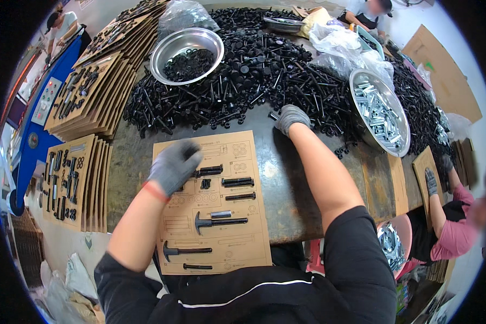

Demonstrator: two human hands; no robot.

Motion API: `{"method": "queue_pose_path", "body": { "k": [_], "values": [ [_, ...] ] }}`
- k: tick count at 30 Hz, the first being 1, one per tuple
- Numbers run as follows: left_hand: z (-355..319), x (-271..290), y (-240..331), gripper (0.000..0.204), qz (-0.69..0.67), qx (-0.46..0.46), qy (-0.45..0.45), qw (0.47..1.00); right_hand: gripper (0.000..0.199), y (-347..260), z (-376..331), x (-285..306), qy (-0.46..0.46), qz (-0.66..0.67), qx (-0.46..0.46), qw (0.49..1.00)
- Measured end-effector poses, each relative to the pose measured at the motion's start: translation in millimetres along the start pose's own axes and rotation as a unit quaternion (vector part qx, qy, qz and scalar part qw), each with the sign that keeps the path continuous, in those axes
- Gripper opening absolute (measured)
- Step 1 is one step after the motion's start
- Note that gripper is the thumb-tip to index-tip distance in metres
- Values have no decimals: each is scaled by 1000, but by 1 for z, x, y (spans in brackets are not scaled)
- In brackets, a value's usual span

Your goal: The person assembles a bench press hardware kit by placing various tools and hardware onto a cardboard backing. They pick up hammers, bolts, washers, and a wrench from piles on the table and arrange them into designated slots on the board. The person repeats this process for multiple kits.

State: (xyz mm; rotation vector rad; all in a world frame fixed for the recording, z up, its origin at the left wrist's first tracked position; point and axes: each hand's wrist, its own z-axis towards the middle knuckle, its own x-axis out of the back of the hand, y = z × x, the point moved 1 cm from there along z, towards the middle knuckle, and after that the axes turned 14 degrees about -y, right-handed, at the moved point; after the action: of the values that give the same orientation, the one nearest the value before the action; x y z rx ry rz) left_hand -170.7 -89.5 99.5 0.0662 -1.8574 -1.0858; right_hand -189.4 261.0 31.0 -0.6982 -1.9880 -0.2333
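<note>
In front of me a printed cardboard sheet (258,229) lies over the table's near edge. My left hand (175,166), in a grey glove, hovers above its upper left part with the fingers curled in; what they hold, if anything, is hidden. On the sheet lie black bolts (237,182), a silver sleeve (220,214) and two black pieces with curved heads and straight shafts (221,221). My right hand (293,119), gloved too, reaches to the near edge of a big heap of black bolts (243,70). Its fingers are closed on a black bolt (274,115) pointing left.
A steel bowl (217,54) of small black rings sits on the heap; another bowl (356,81) holds silver sleeves. Stacked loaded cardboard sheets (100,189) stand left. At right, a co-worker in a pink sleeve (453,232) holds cardboard beside a pink basin (407,237). Other people work farther back.
</note>
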Motion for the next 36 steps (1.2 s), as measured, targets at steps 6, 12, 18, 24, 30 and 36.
{"method": "queue_pose_path", "body": {
  "k": [6,12,18,24,30,36],
  "values": [
    [88,-31,4,21,101,-29,-10,994,19,57,-57,-27,53,469,236,850],
    [23,-14,-46,24,-23,-47,46,998,19,150,-150,-95,100,196,174,960],
    [-72,9,-168,20,-31,53,189,980,12,118,-216,-137,108,282,229,926],
    [-119,0,-235,21,-69,60,268,959,15,-3,-272,-170,-7,89,448,890],
    [-109,2,-208,25,38,126,247,960,16,-11,-272,-183,29,25,461,887],
    [-114,-1,-248,28,0,122,245,962,17,41,-242,-125,149,137,455,867]
  ]
}}
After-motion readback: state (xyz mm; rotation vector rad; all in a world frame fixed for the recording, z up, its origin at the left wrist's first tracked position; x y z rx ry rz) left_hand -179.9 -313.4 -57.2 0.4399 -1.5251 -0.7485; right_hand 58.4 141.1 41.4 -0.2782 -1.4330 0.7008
